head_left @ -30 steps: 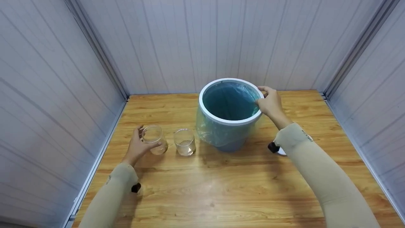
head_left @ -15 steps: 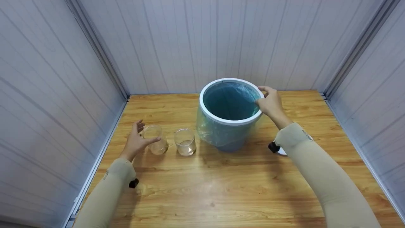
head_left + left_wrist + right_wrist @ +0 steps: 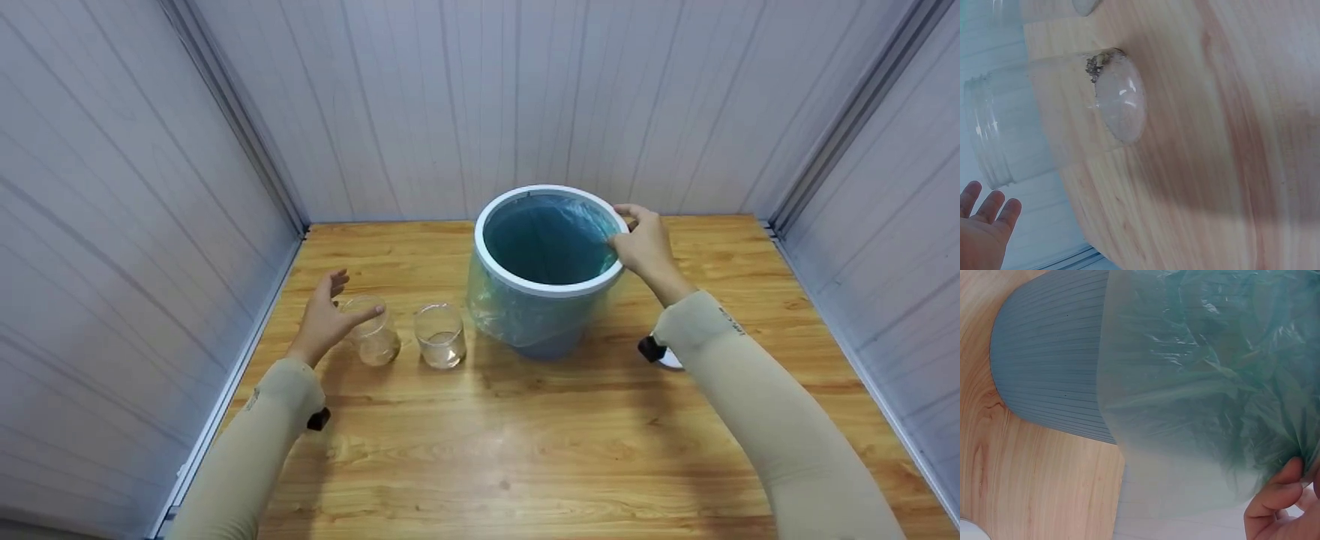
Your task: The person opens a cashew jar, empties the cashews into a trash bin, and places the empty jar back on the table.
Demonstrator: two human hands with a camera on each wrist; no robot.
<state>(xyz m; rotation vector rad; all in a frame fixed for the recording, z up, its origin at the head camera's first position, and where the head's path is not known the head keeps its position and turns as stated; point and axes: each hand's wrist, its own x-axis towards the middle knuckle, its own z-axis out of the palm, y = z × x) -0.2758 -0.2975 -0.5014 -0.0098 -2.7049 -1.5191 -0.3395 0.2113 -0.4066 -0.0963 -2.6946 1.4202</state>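
Note:
My left hand [image 3: 322, 322] is beside a clear jar [image 3: 379, 346] at the left of the table, thumb and fingers spread. In the left wrist view its fingertips [image 3: 1008, 214] are apart from the jar's threaded mouth. Dark crumbly bits [image 3: 1096, 66] lie at the bottom of that jar. A second clear jar [image 3: 441, 349] stands upright just to its right. My right hand [image 3: 646, 244] pinches the white rim [image 3: 551, 289] of a blue-grey bin [image 3: 1050, 354] on its right side. A green translucent bin liner [image 3: 1185, 427] folds over the rim, with my fingers against it.
A white round piece [image 3: 671, 361] lies on the table right of the bin, partly hidden by my right sleeve [image 3: 694, 330]. Panelled walls [image 3: 480, 97] enclose the wooden table [image 3: 480, 450] at the back and both sides.
My left hand has let go of the left jar and moved slightly away and up, its fingers spreading. The jars, the bin and my right hand stay in place.

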